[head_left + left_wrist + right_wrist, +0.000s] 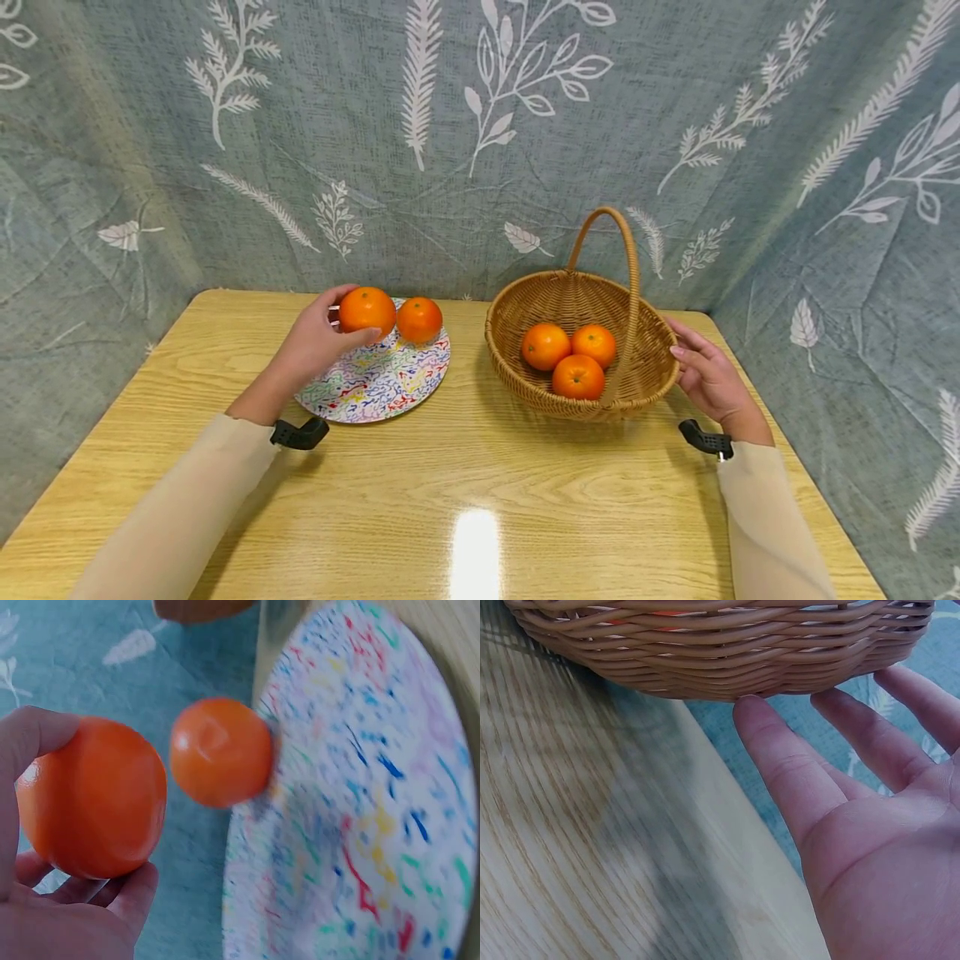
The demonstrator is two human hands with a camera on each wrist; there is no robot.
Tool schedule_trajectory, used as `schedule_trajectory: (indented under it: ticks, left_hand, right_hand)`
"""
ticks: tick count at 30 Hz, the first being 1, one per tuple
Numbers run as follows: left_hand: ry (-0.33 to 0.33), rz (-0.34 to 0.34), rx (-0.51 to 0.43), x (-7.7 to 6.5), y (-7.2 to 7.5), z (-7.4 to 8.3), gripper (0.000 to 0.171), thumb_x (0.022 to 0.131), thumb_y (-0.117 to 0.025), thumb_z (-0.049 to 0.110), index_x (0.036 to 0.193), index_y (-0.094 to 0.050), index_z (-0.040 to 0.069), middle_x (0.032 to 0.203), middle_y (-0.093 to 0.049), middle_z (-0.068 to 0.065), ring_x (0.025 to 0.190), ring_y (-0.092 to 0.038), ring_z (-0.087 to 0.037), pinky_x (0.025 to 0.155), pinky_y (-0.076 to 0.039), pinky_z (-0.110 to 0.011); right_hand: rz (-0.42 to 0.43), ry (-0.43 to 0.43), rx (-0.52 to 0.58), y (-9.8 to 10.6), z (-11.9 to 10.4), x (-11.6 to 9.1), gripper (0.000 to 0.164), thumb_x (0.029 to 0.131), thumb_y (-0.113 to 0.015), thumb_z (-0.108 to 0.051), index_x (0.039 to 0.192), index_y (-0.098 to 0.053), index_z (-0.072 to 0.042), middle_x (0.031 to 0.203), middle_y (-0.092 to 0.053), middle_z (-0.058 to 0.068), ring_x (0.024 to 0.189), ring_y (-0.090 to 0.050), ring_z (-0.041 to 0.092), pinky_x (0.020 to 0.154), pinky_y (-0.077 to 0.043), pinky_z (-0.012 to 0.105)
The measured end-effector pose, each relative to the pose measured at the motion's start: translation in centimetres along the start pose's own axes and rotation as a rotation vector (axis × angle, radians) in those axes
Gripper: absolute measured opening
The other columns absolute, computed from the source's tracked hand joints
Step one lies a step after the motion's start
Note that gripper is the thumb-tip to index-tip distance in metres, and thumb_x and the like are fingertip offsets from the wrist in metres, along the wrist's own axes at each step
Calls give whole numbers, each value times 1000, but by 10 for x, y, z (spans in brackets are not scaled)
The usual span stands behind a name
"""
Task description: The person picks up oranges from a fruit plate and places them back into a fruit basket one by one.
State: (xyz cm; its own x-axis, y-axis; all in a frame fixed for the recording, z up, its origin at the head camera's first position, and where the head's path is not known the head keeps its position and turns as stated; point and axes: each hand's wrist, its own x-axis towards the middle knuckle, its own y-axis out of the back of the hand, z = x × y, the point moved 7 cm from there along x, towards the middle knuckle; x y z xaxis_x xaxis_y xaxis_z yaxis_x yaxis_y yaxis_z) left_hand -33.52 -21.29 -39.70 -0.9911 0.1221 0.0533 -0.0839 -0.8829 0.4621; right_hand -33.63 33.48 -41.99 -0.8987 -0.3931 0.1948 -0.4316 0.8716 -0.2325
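My left hand (311, 337) grips an orange (367, 309), thumb on one side and fingers curled round the other, above the far part of a round plate (382, 387) with multicoloured squiggles. A second orange (419, 320) rests on the plate just right of the held one. On the right, fingertips and thumb of my right hand (712, 375) touch the right side of a wicker basket (570, 293) near its rim. In the right wrist view these fingers (780, 761) are fairly straight and spread against the woven wall. Three oranges (578, 377) lie together inside the basket.
A tall arched handle (632, 275) rises over the basket. Plate and basket stand side by side on a light wooden table (420, 492). Grey-blue curtain cloth (337, 108) with white leaf prints hangs behind the table and along both sides.
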Motion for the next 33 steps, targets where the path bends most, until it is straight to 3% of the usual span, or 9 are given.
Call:
schedule_trajectory:
  ticks: [5,13,24,33]
  left_hand:
    - [-60,-28,-25,4,-11,24,88,92,-79,34,162,-29,14,150,-43,-18,131,-55,-38,100,-56,-44]
    - [-108,-73,-27,15,-31,59,84,89,-81,36,158,-37,17,154,-46,-12,132,-56,-37,105,-53,-54]
    - [-198,-157,-47,36,-77,110,78,88,-82,32,154,-44,16,149,-52,-12,130,-57,-32,103,-54,-51]
    - [-214,-210,-42,55,-111,144,77,87,-82,41,152,-46,21,142,-56,-4,124,-59,-23,98,-55,-45]
  right_hand:
    - [-1,-2,-21,0,-2,0,57,109,-34,2,163,-16,0,138,-60,3,109,-71,15,88,-61,27]
    - [-10,-13,-47,0,-1,2,57,109,-36,3,163,-19,0,140,-59,4,112,-70,15,89,-61,28]
    - [-3,-30,-50,-1,-2,2,60,108,-38,3,163,-15,2,139,-59,4,118,-68,16,91,-60,28]
    - [-9,-52,-63,1,-6,0,60,108,-37,3,163,-13,1,141,-58,3,118,-67,15,92,-60,29]
